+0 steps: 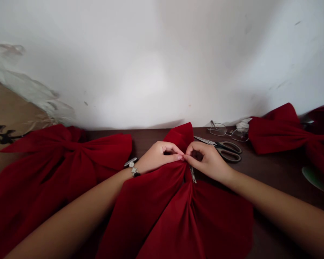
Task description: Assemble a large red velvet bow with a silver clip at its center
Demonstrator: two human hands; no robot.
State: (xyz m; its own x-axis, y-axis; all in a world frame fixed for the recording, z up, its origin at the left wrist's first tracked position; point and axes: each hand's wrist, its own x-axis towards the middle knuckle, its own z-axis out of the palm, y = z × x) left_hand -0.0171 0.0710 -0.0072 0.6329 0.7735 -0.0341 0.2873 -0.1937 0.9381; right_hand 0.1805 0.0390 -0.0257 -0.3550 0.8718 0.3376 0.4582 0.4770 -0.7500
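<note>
A large red fabric bow (162,208) lies on the dark brown table (275,169) straight in front of me. My left hand (159,155) and my right hand (207,158) meet at its gathered middle, both closed in a pinch on the cloth. A thin metal clip or pin (193,174) hangs just under my right fingers at the gather. A bracelet (132,167) sits on my left wrist.
Grey-handled scissors (224,148) lie just behind my right hand, with eyeglasses (228,131) beyond them by the white wall. Another red bow (56,162) lies at the left and a third (286,131) at the right. A pale round object (314,178) shows at the right edge.
</note>
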